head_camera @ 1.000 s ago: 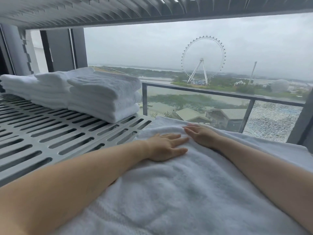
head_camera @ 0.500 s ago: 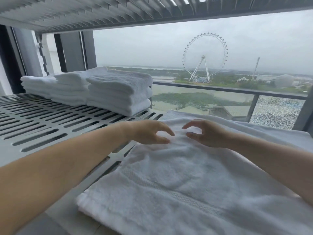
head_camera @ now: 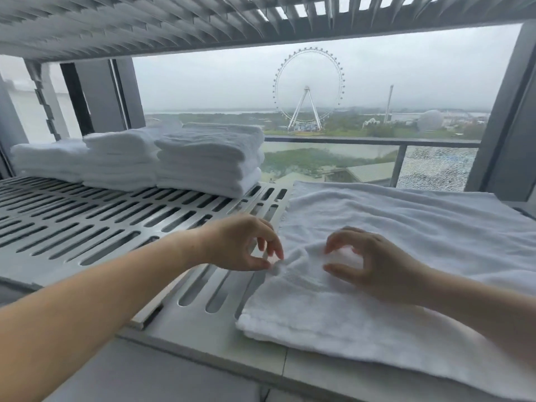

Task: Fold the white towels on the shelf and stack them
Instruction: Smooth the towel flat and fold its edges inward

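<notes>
Left hand (head_camera: 240, 245) pinches the towel (head_camera: 406, 227) at its left edge, right hand (head_camera: 377, 268) pinches a fold beside it. Stacks (head_camera: 203, 158) line the back edge of the shelf (head_camera: 87, 224).

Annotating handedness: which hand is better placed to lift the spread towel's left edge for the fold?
Left. The left hand pinches the towel right at that edge; the right hand sits further in, fingers curled round a raised wrinkle.

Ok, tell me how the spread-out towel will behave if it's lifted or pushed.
Likely floppy: the flat towel puckers into creases where the left hand and right hand pinch it, so it should sag. Probably not slippery, given its fuzzy pile. Pushed, it would likely bunch on the slotted shelf rather than slide.
</notes>
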